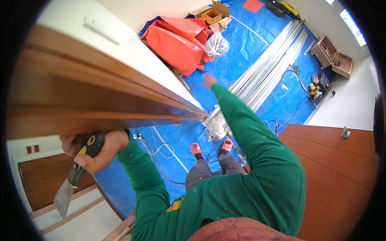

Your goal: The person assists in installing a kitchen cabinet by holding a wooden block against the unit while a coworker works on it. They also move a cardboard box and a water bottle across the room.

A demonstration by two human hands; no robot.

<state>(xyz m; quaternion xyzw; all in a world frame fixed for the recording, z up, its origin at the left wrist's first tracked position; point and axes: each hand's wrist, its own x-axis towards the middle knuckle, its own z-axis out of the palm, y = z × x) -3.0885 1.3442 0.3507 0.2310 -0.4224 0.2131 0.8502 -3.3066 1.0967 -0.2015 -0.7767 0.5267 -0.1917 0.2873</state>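
My left hand [105, 154] is wrapped round the black and yellow handle of a putty knife [64, 197], whose metal blade points down and away at the lower left. The back of that hand lies close beside a brown wooden door frame [92, 92]; I cannot tell whether it touches. Out past the frame's far edge, my right hand [208, 81] is stretched forward near the white wall [132, 56]. Motion blurs its fingers, so their shape and anything in them are hidden.
Blue plastic sheeting [245, 44] covers the floor. Long pale metal strips [261, 68] lie across it, with cables [165, 150] near my feet. Red sheeting [177, 44], a cardboard box [211, 16] and a clear bag [217, 45] stand ahead. A brown door [321, 168] is at right, power tools [315, 90] beyond.
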